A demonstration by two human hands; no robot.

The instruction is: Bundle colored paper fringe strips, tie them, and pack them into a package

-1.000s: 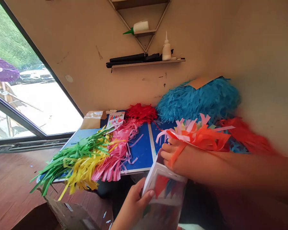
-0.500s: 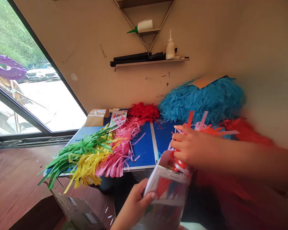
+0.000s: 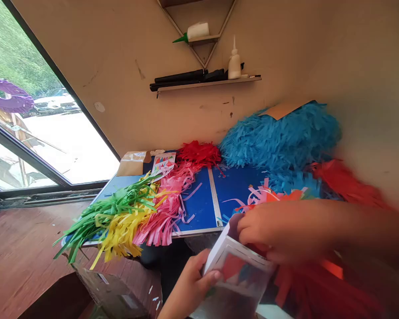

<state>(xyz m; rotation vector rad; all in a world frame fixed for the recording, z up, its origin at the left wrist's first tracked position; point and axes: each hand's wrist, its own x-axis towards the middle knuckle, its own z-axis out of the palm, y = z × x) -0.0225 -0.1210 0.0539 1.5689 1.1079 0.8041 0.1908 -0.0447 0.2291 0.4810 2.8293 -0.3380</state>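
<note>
My left hand (image 3: 199, 283) grips the left edge of a white packet (image 3: 241, 270) with a clear front and printed coloured shapes, thumb on the front. The packet is tilted with its mouth upward. At that mouth my right hand (image 3: 261, 228) has its fingers curled down into the opening, closed on a bunch of paper fringe (image 3: 261, 193) in pink and red. Strips of the fringe stick out beyond the knuckles. The fingertips are hidden in the packet. Below the right forearm hangs more red fringe (image 3: 306, 283), blurred.
Green (image 3: 116, 204), yellow (image 3: 126, 230) and pink fringe (image 3: 166, 212) bundles lie on the blue table (image 3: 201, 199). A large blue fringe pile (image 3: 282, 137) stands against the wall. A cardboard box (image 3: 113, 283) sits below left. Glue bottles (image 3: 234, 65) rest on wall shelves.
My right hand has moved down into the packet's mouth, and the upright red and pink strips have sunk lower. My left hand keeps its hold on the packet.
</note>
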